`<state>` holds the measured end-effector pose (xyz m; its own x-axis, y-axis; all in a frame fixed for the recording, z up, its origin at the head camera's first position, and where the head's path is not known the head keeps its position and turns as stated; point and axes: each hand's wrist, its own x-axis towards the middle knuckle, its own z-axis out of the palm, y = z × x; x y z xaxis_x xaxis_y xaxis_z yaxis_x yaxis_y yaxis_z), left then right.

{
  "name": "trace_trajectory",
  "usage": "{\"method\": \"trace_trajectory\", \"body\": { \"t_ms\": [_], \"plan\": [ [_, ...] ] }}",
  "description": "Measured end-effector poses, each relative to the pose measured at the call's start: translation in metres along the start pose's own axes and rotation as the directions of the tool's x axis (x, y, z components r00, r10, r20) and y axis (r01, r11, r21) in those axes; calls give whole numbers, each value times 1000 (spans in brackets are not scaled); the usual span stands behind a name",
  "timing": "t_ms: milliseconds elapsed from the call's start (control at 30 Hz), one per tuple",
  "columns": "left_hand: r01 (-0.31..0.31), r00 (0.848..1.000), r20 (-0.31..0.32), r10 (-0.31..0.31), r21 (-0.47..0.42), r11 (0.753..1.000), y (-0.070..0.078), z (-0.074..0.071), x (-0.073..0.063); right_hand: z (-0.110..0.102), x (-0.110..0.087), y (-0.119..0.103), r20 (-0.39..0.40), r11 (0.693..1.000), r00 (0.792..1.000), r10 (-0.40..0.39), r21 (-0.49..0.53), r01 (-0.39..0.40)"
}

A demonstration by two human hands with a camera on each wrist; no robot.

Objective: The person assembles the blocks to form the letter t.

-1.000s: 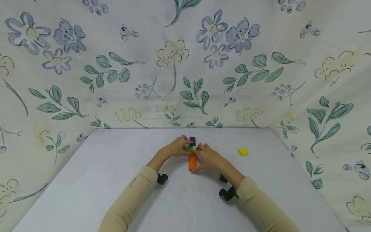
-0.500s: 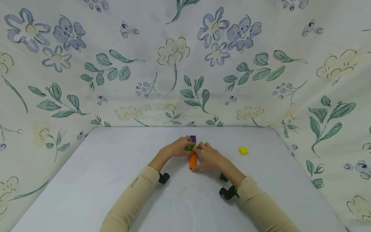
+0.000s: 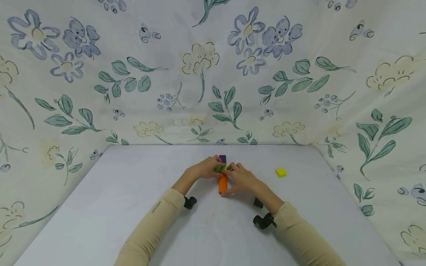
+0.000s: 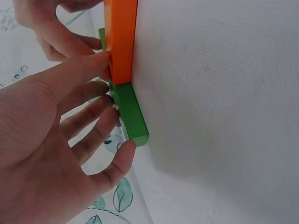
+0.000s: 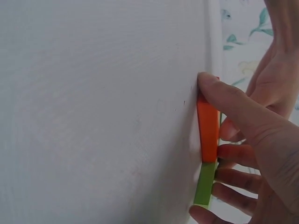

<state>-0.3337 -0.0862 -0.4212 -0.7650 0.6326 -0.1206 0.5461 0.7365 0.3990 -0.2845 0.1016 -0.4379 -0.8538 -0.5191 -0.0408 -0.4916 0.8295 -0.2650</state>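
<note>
On the white table, an orange block [image 3: 222, 184] lies lengthwise, its far end against a green bar [image 4: 131, 112] set crosswise. My left hand [image 3: 207, 168] holds the bar's left part; in the left wrist view its thumb touches the orange block and its little finger reaches the bar's end. My right hand [image 3: 244, 180] grips the orange block, with the thumb at its near end. In the right wrist view its other fingers curl along the bar's right part, which looks lighter green. A purple block [image 3: 222, 159] sits just beyond, partly covered by my left fingers.
A yellow block [image 3: 281, 172] lies apart on the right of the table. A small black object [image 3: 258, 202] is beneath my right forearm. Black wrist cameras [image 3: 263, 221] hang under both sleeves. Floral cloth [image 3: 199, 92] rises behind the table's far edge.
The left fingers have closed in a little over the green bar and the purple block's near end. The right hand keeps its place; the whole view has shifted slightly.
</note>
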Motion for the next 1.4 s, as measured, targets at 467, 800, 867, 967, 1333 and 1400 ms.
{"method": "trace_trajectory", "body": {
  "t_ms": [467,800,867,967,1333,1400],
  "plan": [
    [1,1000,17,-1,3,1000,2,1,-2,6,-5,-4,17,999,1000,-8,-36,9],
    [7,1000,14,-7,12,1000,1,-3,0,-3,-9,-3,3,998,999,-39,54,39],
    [4,1000,14,-4,17,1000,1,-3,1,-5,-11,-3,-7,997,999,-37,74,38],
    [4,1000,18,-4,14,1000,1,-4,1,-8,-13,-3,-12,994,999,-36,98,37],
    [9,1000,25,-9,12,1000,1,-4,0,-7,-25,-1,-26,992,999,-34,120,37],
    [6,1000,24,-7,10,1000,2,-4,0,-9,-29,1,-38,991,999,-33,131,37]
  ]
}}
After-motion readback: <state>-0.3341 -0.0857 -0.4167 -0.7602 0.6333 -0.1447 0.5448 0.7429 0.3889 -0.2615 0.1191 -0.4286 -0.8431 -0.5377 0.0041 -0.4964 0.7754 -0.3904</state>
